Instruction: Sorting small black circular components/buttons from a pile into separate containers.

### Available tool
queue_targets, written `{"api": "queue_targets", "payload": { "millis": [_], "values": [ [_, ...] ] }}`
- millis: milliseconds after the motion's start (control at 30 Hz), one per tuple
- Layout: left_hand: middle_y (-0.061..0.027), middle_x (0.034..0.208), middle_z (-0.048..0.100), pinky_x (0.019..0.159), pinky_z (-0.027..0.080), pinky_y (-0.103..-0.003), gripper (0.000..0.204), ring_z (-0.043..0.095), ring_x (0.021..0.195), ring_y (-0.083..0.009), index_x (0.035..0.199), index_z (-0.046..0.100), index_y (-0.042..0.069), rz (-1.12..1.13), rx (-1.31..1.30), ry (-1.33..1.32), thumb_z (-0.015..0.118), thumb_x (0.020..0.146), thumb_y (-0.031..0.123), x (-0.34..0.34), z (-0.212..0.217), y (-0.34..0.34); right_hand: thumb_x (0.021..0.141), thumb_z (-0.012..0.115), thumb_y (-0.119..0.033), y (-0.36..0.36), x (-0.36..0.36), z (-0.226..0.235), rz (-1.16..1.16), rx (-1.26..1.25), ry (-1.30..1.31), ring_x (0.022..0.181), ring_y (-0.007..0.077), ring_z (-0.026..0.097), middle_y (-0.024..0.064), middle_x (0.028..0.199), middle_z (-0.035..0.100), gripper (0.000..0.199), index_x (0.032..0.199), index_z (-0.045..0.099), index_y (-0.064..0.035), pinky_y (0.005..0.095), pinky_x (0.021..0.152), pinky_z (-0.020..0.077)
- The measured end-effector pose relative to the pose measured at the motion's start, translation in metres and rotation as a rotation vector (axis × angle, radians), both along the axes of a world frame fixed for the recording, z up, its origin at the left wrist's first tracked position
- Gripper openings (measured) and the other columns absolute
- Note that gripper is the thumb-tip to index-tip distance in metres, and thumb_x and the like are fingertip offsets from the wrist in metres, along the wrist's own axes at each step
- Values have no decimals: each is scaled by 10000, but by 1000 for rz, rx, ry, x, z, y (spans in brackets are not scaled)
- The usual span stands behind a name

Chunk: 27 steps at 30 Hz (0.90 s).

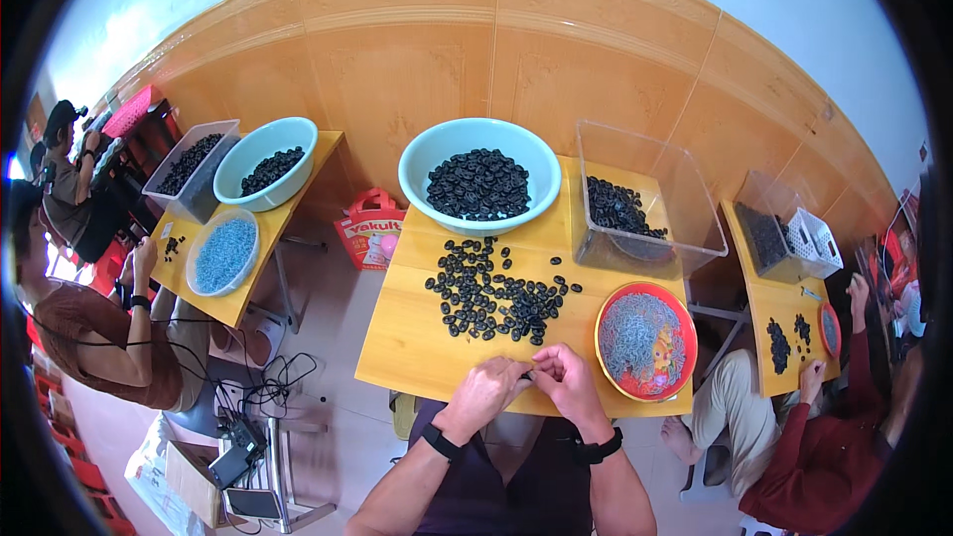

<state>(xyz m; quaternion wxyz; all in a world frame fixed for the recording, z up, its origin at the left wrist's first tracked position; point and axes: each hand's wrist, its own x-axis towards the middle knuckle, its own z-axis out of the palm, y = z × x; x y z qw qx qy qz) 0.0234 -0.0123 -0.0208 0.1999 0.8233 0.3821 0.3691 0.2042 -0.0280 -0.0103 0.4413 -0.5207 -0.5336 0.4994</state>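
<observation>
My left hand (486, 392) and my right hand (563, 380) meet at the near edge of a small wooden table (402, 337), fingertips pinched together around a small black ring part (526, 374). Just beyond them lies a scattered pile of small black rings (491, 293). A pale green bowl (479, 177) at the far edge holds many more. A red plate (645, 340) with thin grey pieces sits right of my right hand. A clear plastic bin (635, 203) holding black rings stands at the far right corner.
A person sits at a similar table (233, 238) on the left, with a green bowl, a clear bin and a plate of blue pieces. Another person works at a table (784, 328) on the right. A red bag (369, 228) and cables (263, 387) lie on the floor.
</observation>
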Motion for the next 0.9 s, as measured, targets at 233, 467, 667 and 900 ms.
{"api": "queue_targets", "payload": {
  "millis": [233, 467, 667, 900],
  "values": [
    [-157, 833, 667, 726, 549, -435, 220, 655, 799, -337, 1015, 671, 19, -4, -83, 7, 734, 839, 135, -3, 7, 6, 876, 694, 6, 9, 2, -5, -2, 18, 4, 769, 74, 610, 20, 860, 658, 168, 1022, 613, -6, 226, 710, 507],
    [-146, 795, 665, 687, 547, -418, 203, 663, 758, -335, 969, 680, 24, -4, -93, -88, 767, 817, 127, -2, 3, 5, 885, 672, 7, 6, 2, 3, 6, -26, -77, 752, 83, 631, 42, 867, 678, 131, 1008, 626, 14, 235, 678, 515],
    [-156, 876, 719, 708, 572, -354, 406, 717, 754, -263, 1226, 640, 8, -52, -420, -234, 735, 836, 74, -4, 12, 14, 914, 653, -32, 33, 18, 67, 113, -104, -297, 688, 101, 656, 62, 874, 702, 129, 1038, 652, 3, 253, 615, 524],
    [-122, 799, 718, 643, 544, -293, 181, 679, 667, -175, 1033, 729, -7, 185, -229, -371, 727, 875, 79, -2, -4, 20, 929, 647, -39, 88, -17, 147, -228, 400, 198, 912, 124, 676, 77, 1011, 716, 226, 1145, 671, 23, 280, 773, 540]
  ]
}}
